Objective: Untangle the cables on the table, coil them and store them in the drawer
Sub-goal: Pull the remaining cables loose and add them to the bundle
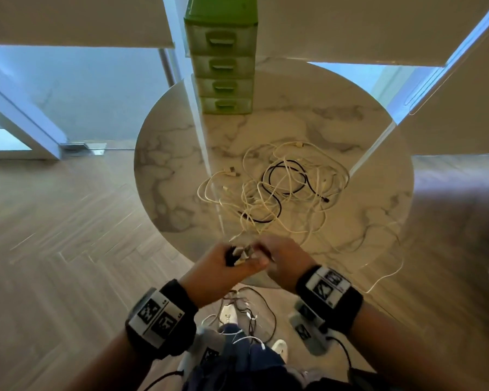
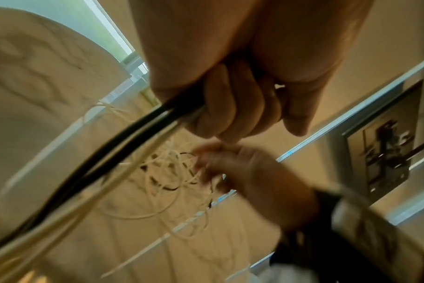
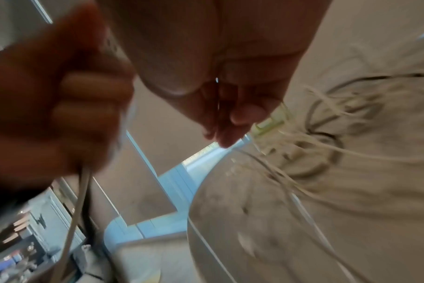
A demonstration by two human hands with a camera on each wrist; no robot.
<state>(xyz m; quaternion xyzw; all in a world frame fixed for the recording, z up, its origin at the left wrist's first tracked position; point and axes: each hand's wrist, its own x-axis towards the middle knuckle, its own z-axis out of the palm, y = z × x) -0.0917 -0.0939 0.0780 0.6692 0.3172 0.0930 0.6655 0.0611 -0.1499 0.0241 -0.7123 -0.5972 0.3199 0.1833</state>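
Left hand (image 1: 223, 268) clenched round a small bundle of black and white cable strands (image 2: 124, 141), held at the near edge of the round marble bench (image 1: 164, 170). Right hand (image 1: 283, 261) close against it; its fingers (image 3: 240, 113) pinch together, seemingly on a thin white strand — blur leaves that uncertain.

The main tangle of cables (image 1: 283, 187) lies loose mid-bench, well apart from the green drawer unit (image 1: 223, 66) at the far side, all drawers closed.

Risks, as judged: strands run from the hands into the tangle, so a hard pull could tighten knots or drag the heap off the edge. One white cable (image 1: 390, 272) already hangs over the right rim.

Only the left wrist view shows the gripped bundle trailing down past the hand; only the head view shows the drawers.
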